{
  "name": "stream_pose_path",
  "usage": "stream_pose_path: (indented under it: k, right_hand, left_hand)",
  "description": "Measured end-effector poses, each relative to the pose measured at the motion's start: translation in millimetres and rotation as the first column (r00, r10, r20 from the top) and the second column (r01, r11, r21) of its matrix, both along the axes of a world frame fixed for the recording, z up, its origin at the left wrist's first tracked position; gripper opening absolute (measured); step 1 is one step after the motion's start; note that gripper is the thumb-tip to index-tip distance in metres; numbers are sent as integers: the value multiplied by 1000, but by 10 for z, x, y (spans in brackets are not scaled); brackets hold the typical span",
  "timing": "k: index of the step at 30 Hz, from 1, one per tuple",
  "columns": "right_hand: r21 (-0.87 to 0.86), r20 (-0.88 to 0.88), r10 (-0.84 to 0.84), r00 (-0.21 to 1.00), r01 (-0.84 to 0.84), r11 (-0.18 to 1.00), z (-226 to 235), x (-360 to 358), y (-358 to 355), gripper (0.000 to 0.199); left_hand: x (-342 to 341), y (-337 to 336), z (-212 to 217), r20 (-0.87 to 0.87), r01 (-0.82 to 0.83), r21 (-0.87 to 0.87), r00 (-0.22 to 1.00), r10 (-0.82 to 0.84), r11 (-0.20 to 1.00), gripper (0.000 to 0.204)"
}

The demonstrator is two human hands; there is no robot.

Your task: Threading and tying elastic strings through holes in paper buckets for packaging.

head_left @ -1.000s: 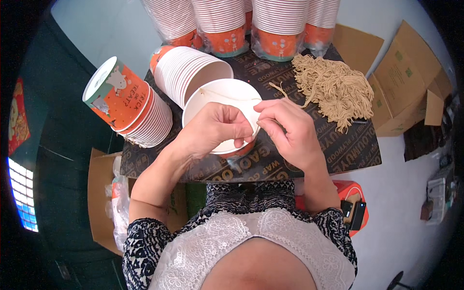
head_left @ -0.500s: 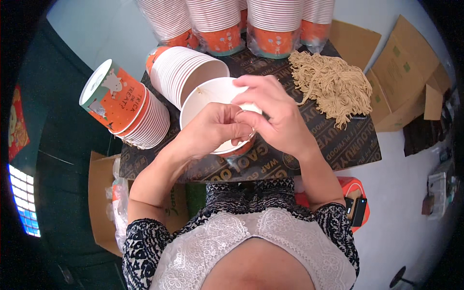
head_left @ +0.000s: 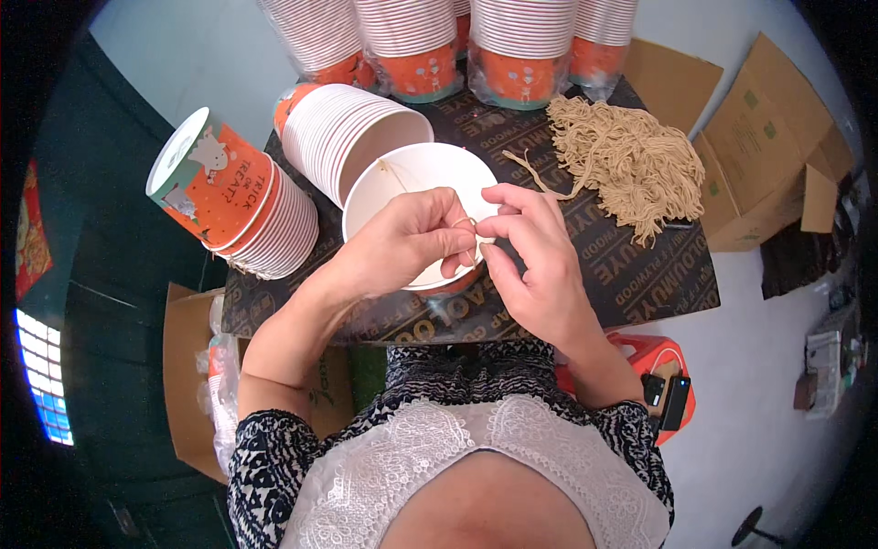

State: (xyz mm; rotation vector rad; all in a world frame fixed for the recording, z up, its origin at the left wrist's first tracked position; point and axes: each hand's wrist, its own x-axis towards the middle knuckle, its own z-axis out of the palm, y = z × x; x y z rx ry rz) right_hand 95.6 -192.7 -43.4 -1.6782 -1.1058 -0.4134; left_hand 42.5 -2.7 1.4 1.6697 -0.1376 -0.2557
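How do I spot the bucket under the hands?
Start at the dark table. Near its front edge, under the left hand and right hand, sits a white-lined bucket. Unlike the stacked buckets, it has a thin cord stretching from its far side toward the left hand.

The left hand [head_left: 412,240] covers part of the near rim of the white bucket [head_left: 457,169]. The thin cord [head_left: 466,222] partly vanishes between the fingers — whether the right hand [head_left: 540,261] grips it is too small to tell. The tall bucket stacks [head_left: 523,32] are cut off by the top edge. Yarn strands [head_left: 626,160] partly hide a dark object [head_left: 679,225] — just its end shows (its kind is unclear).
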Motion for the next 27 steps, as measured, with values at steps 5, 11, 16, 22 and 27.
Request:
stream_pose_path:
  k: [5, 11, 16, 22, 27]
  right_hand:
    - [41, -87, 42, 995, -38, 998, -41, 6, 47, 14]
    - [93, -199, 82, 977, -65, 994, -66, 0, 82, 15]
    - [125, -74, 5, 997, 4, 992, -92, 25, 133, 14]
    - [144, -85, -25, 996, 37, 989, -144, 23, 125, 13]
    - [129, -115, 0, 993, 15, 992, -100, 4, 88, 15]
  left_hand:
    - [-3, -1, -9, 7, -8, -13, 1000, 8, 1000, 11]
    - [-13, -39, 13, 24, -18, -2, 1000, 18, 1000, 10]
    - [22, -22, 19, 46, 2, 3, 999, -2, 1000, 10]
    - [39, -4, 9, 43, -3, 49, 999, 1, 999, 11]
    - [32, -24, 23, 35, 7, -5, 999, -7, 1000, 14]
